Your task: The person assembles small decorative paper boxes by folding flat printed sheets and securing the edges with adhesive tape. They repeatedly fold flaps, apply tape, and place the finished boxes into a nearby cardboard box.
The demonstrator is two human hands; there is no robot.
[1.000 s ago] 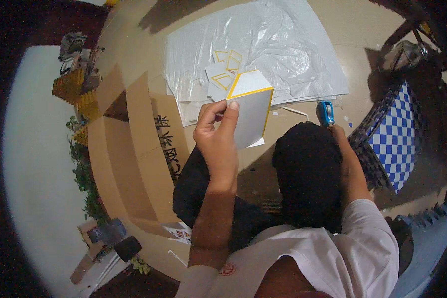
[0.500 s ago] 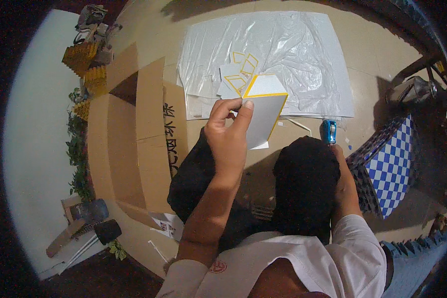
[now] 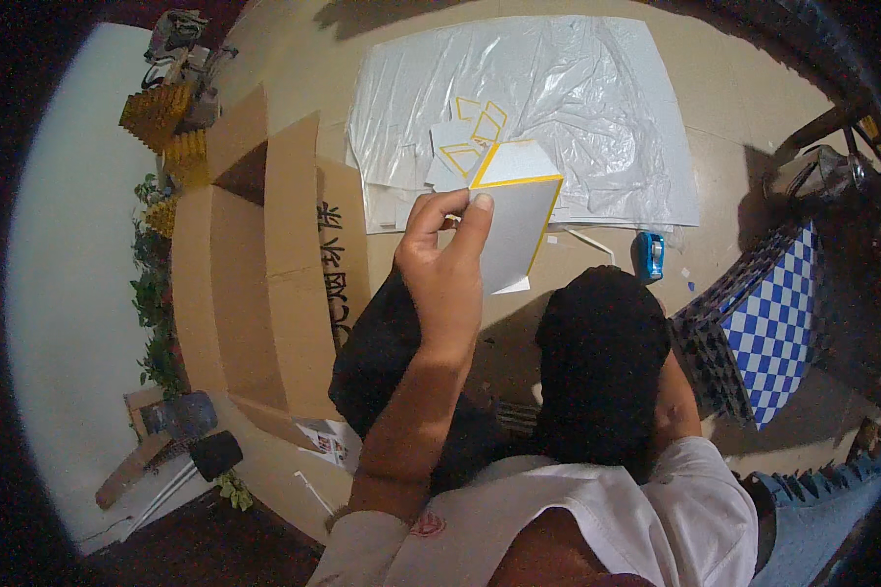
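Note:
My left hand (image 3: 445, 240) is closed, thumb and fingers pinching the upper left corner of a white folded board with yellow edges (image 3: 524, 220). The board stands upright above my knees, its top panel angled away from me. My right forearm (image 3: 673, 396) runs along the outer side of my right knee, and the knee hides the hand. On the floor just beyond that knee lies a blue tape dispenser (image 3: 649, 255), untouched by any visible hand.
A white sheet under clear plastic (image 3: 597, 108) lies ahead, with yellow-outlined paper pieces (image 3: 486, 122) on it. At left stands an open cardboard box (image 3: 289, 264). Blue-and-white checkered panels (image 3: 771, 318) are stacked at right. A thin white strip (image 3: 592, 245) lies beside the sheet.
My right hand has drawn back from the tape dispenser and gone behind my knee, leaving the dispenser on the floor. My left hand still holds the board, shifted slightly left.

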